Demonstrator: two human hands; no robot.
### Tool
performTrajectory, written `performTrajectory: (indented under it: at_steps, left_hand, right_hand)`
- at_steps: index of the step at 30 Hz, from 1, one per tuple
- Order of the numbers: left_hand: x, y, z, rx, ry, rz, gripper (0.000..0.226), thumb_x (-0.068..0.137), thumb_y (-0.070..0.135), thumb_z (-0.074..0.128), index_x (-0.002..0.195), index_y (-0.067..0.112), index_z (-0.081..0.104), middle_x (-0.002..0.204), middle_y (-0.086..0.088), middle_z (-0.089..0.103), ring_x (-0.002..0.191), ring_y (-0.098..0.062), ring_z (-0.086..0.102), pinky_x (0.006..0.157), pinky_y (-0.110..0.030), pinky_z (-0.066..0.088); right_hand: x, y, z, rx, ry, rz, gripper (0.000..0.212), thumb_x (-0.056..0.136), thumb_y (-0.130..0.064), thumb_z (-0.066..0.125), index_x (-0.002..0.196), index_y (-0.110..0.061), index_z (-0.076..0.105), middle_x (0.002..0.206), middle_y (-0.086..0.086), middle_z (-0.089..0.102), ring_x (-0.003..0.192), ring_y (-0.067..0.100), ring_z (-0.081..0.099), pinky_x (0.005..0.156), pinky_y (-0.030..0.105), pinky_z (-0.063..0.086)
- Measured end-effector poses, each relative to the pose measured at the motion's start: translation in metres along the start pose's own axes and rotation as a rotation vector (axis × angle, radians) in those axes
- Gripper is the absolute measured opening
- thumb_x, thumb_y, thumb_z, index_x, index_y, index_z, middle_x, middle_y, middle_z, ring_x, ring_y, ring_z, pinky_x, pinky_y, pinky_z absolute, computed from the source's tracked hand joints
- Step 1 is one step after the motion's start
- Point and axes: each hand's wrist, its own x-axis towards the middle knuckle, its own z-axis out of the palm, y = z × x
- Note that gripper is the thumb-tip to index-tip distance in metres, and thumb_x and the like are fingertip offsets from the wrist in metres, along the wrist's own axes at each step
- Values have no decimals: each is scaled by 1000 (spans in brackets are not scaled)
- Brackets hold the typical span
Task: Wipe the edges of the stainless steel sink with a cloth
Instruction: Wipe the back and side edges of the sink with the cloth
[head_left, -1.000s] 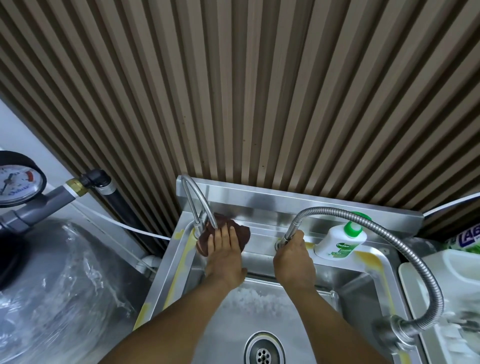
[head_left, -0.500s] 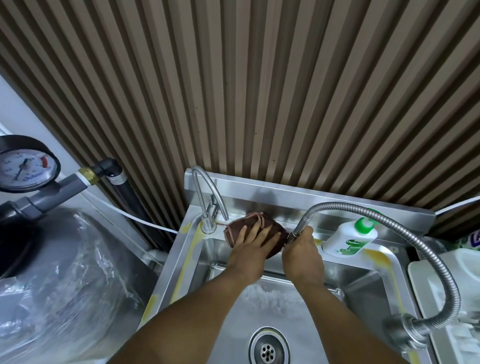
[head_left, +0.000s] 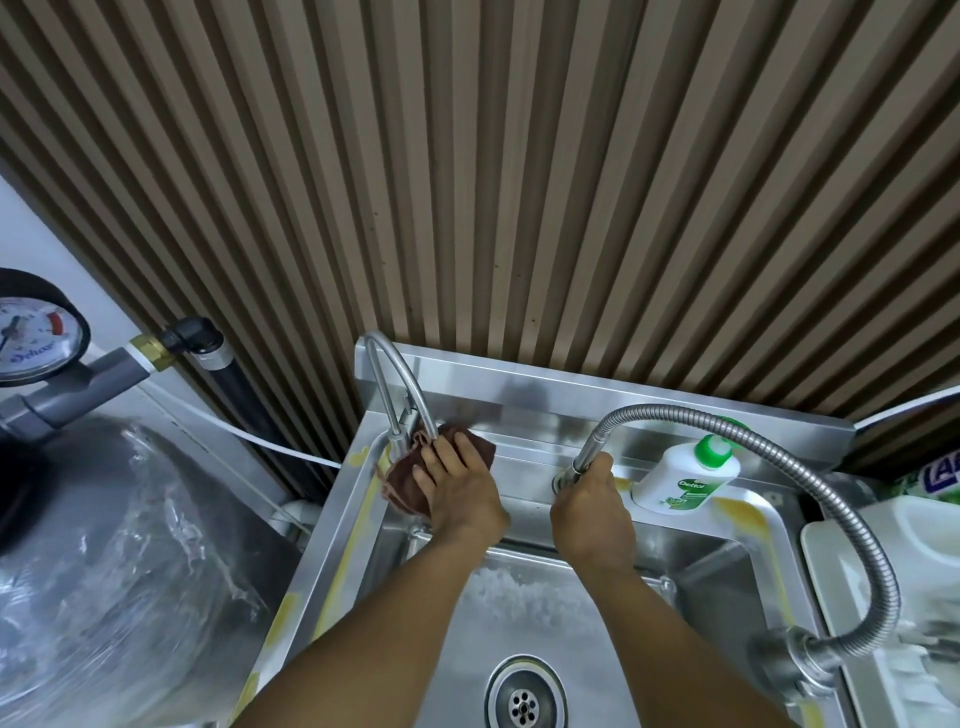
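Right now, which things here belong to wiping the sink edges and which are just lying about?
Job: cloth, pressed by the left hand; sink rim; hose, gripped by the right hand.
Lying about: soap bottle, gauge, tap, white tub.

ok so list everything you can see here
sink: one, stainless steel, centre, yellow-smeared rim
cloth: one, brown, back-left rim by tap
gooseneck tap: one, steel, back-left corner
flexible hose: one, steel, arcs over right side
soap bottle: one, white with green cap, back-right rim
drain: one, steel, basin floor
pressure gauge: one, black-rimmed, far left
wrapped tank: one, grey under clear plastic, left
slatted wall: one, brown, behind sink
white jug: one, right edge
left hand: one, presses the cloth
right hand: one, grips the hose end
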Motion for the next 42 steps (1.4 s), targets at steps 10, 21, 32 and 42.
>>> performTrajectory:
  at_steps: [10,21,32,42]
  left_hand:
    - [-12,-8,9,23,28,30,117,76,32,75,158,9,-6,163,-24,-1,152,-43,1,123,-54,5]
    - [-6,2,-8,-71,56,-11,101,86,29,63,158,4,-4,167,-18,-5,154,-37,-4,117,-61,11]
    - [14,7,-31,-555,-91,-199,95,91,45,48,157,6,-8,166,-14,-15,127,-43,49,96,-42,54]
    - [1,-3,-33,-164,-35,-106,87,94,41,49,157,0,3,164,-25,6,130,-43,50,97,-43,48]
  right_hand:
    - [1,2,2,5,7,-1,13,101,-18,43,112,-16,36,112,10,62,95,42,63,70,38,39]
    - [3,4,5,24,11,10,13,102,-22,45,113,-19,37,109,7,65,91,38,64,71,40,45]
    - [4,7,6,49,6,-1,13,101,-20,45,110,-21,35,106,7,66,89,39,64,72,42,49]
    - [5,8,4,40,-11,-2,15,102,-23,45,115,-21,37,104,4,65,83,34,64,70,40,49]
